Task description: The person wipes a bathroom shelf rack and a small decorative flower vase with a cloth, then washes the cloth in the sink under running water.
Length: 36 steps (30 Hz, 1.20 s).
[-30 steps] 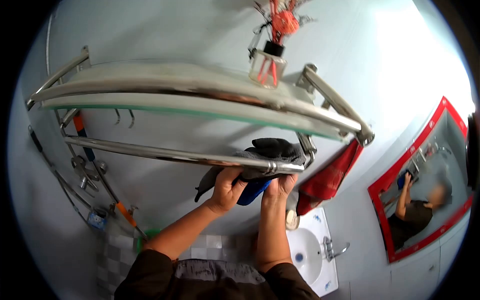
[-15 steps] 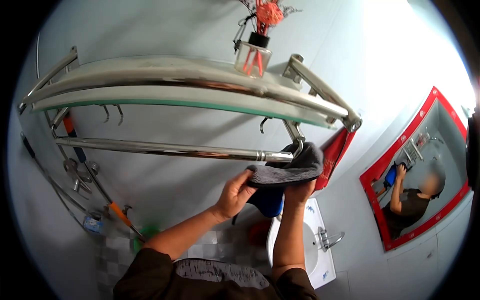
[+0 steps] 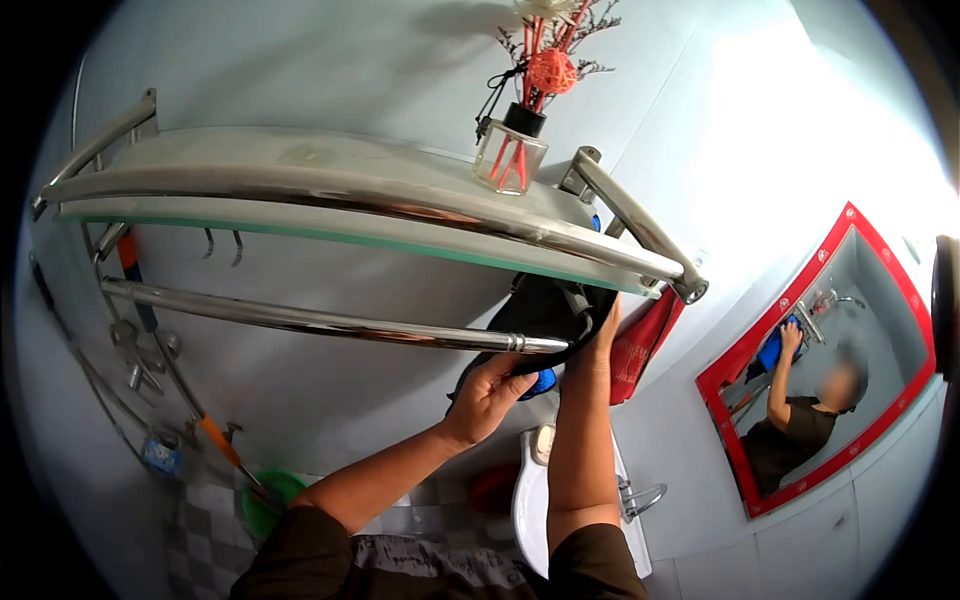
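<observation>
A black and blue cloth item (image 3: 535, 312), its exact kind unclear, is up at the right end of the lower metal towel bar (image 3: 330, 315), around the bar's end and bracket. My left hand (image 3: 485, 400) pinches its lower dark edge just below the bar. My right hand (image 3: 602, 335) is raised at its right side, under the glass shelf; its fingers are mostly hidden by the cloth and shelf. In the mirror (image 3: 815, 360), a raised hand grips the blue side of the item. Some blue (image 3: 540, 383) shows beside my left hand.
A glass shelf (image 3: 330, 160) with a metal rail carries a reed diffuser bottle (image 3: 512, 160) with dried flowers. A red pouch (image 3: 645, 345) hangs at right. Below are a washbasin (image 3: 530, 500) with soap (image 3: 544, 443) and a green bucket (image 3: 270, 505). An orange-handled pole (image 3: 220, 440) leans left.
The cloth item has gone up and turned, so its grey plush lining no longer shows and its black side faces me. My right hand has risen beside the bar's end. The view has shifted slightly.
</observation>
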### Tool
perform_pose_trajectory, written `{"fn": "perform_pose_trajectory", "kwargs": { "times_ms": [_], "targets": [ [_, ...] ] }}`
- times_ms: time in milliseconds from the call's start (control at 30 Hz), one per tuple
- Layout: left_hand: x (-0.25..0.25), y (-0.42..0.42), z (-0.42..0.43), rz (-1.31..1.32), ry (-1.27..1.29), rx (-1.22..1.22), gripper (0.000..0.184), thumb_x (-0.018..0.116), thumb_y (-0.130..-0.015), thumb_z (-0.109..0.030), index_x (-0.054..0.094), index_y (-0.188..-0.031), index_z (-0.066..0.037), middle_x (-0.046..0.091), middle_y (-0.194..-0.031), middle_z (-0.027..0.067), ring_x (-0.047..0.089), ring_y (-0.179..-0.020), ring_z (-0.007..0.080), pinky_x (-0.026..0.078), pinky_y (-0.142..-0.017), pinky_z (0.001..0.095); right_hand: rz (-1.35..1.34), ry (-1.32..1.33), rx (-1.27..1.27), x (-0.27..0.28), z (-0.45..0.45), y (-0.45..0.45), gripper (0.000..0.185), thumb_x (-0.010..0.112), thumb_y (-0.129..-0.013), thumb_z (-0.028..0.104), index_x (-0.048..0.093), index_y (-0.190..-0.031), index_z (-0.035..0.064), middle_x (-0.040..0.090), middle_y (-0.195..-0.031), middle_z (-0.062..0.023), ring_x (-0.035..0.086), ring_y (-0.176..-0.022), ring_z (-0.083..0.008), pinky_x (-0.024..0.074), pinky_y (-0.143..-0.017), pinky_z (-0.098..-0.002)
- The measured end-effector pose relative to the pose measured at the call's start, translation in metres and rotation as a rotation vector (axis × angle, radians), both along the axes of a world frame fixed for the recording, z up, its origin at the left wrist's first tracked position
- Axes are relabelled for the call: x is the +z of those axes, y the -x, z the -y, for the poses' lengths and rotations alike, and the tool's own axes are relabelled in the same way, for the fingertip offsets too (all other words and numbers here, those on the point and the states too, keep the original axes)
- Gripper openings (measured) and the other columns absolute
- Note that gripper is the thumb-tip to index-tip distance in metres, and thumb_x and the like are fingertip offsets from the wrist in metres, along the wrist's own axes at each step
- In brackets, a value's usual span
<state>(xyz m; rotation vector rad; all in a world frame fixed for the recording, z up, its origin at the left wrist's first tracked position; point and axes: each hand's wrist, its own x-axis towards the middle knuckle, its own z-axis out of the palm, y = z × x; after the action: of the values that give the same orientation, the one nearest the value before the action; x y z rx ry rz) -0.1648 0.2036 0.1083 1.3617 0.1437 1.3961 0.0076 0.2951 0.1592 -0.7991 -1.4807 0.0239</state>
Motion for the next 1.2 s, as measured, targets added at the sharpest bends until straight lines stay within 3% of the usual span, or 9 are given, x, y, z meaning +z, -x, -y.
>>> {"fn": "perform_pose_trajectory", "kwargs": {
  "times_ms": [200, 267, 367, 433, 633, 700, 767, 1000, 1200],
  "targets": [
    [-0.003, 0.01, 0.007, -0.074, -0.038, -0.004, 0.032, 0.05, -0.093, -0.014, 0.05, -0.121, 0.002, 0.056, -0.113, 0.0056, 0.049, -0.104, 0.0106, 0.037, -0.092, 0.0252, 0.1, -0.38, -0.308, -0.001, -0.005, 0.017, 0.028, 0.042, -0.095, 0.017, 0.052, -0.111, -0.0031, 0.059, -0.093, -0.0081, 0.057, -0.086, -0.0153, 0.0462, -0.077, -0.0281],
    [-0.004, 0.015, 0.01, -0.169, -0.055, 0.036, 0.03, 0.051, -0.093, -0.014, 0.051, -0.118, 0.003, 0.056, -0.107, 0.0033, 0.048, -0.098, 0.0087, 0.038, -0.087, 0.024, -0.101, -0.134, 0.233, 0.012, 0.015, 0.02, 0.03, 0.04, -0.097, 0.021, 0.056, -0.102, -0.0032, 0.058, -0.085, -0.005, 0.054, -0.079, -0.0116, 0.0442, -0.073, -0.0254],
    [-0.008, 0.023, 0.012, -0.269, -0.072, 0.089, 0.029, 0.052, -0.092, -0.015, 0.052, -0.115, 0.003, 0.055, -0.098, 0.0001, 0.047, -0.089, 0.0064, 0.039, -0.08, 0.0217, -0.393, -0.104, 0.128, 0.026, 0.037, 0.052, 0.035, 0.041, -0.098, 0.028, 0.058, -0.096, -0.0025, 0.057, -0.08, -0.0024, 0.05, -0.074, -0.0095, 0.0429, -0.069, -0.0233],
    [-0.011, 0.027, 0.01, -0.311, -0.138, 0.226, 0.021, 0.052, -0.091, -0.015, 0.055, -0.102, 0.002, 0.05, -0.074, 0.001, 0.042, -0.068, 0.0076, 0.039, -0.062, 0.0224, -0.721, 0.072, 0.491, -0.001, 0.051, 0.044, 0.039, 0.042, -0.096, 0.035, 0.057, -0.105, 0.0006, 0.061, -0.094, -0.0065, 0.057, -0.085, -0.0161, 0.0458, -0.078, -0.0289],
    [0.009, 0.02, 0.042, -0.515, -0.194, 0.089, 0.02, 0.055, -0.088, -0.015, 0.055, -0.098, 0.002, 0.052, -0.074, 0.0092, 0.047, -0.063, 0.0132, 0.043, -0.063, 0.0267, -1.302, 0.148, 1.035, -0.086, 0.073, 0.016, 0.042, 0.038, -0.094, 0.035, 0.052, -0.116, 0.0022, 0.058, -0.112, -0.0126, 0.056, -0.102, -0.0262, 0.0449, -0.091, -0.0399],
    [0.001, 0.005, 0.054, -0.587, -0.238, -0.068, 0.02, 0.057, -0.086, -0.016, 0.053, -0.091, 0.003, 0.054, -0.079, 0.0154, 0.053, -0.069, 0.029, 0.044, -0.066, 0.0324, -1.284, 0.192, 0.899, -0.114, 0.083, 0.011, 0.043, 0.038, -0.094, 0.036, 0.053, -0.115, 0.0021, 0.058, -0.113, -0.0128, 0.056, -0.101, -0.0264, 0.0455, -0.09, -0.0397],
    [-0.004, -0.01, 0.063, -0.647, -0.448, -0.081, 0.02, 0.055, -0.089, -0.019, 0.052, -0.084, 0.001, 0.051, -0.073, 0.0096, 0.05, -0.064, 0.0189, 0.042, -0.062, 0.0306, -1.253, 0.188, 0.799, -0.128, 0.093, 0.007, 0.043, 0.037, -0.094, 0.036, 0.052, -0.114, 0.0005, 0.058, -0.111, -0.0146, 0.057, -0.098, -0.0273, 0.047, -0.087, -0.0393],
    [0.018, -0.021, 0.082, -0.692, -0.297, -0.222, 0.024, 0.055, -0.089, -0.023, 0.052, -0.085, 0.001, 0.051, -0.072, 0.0135, 0.049, -0.064, 0.0288, 0.041, -0.059, 0.0347, -0.939, -0.07, 0.492, -0.075, 0.149, -0.041, 0.046, 0.035, -0.094, 0.034, 0.051, -0.111, -0.0049, 0.059, -0.103, -0.0211, 0.061, -0.088, -0.0303, 0.0524, -0.077, -0.0378],
    [-0.02, -0.042, 0.075, -0.836, -0.38, -0.274, 0.025, 0.054, -0.088, -0.027, 0.056, -0.093, -0.003, 0.058, -0.082, 0.0156, 0.056, -0.074, 0.0334, 0.045, -0.066, 0.0375, -1.18, 0.195, 0.419, -0.185, 0.162, -0.01, 0.038, 0.039, -0.091, 0.03, 0.053, -0.105, -0.0029, 0.059, -0.095, -0.0177, 0.059, -0.081, -0.0264, 0.05, -0.071, -0.0356]
  ]
}}
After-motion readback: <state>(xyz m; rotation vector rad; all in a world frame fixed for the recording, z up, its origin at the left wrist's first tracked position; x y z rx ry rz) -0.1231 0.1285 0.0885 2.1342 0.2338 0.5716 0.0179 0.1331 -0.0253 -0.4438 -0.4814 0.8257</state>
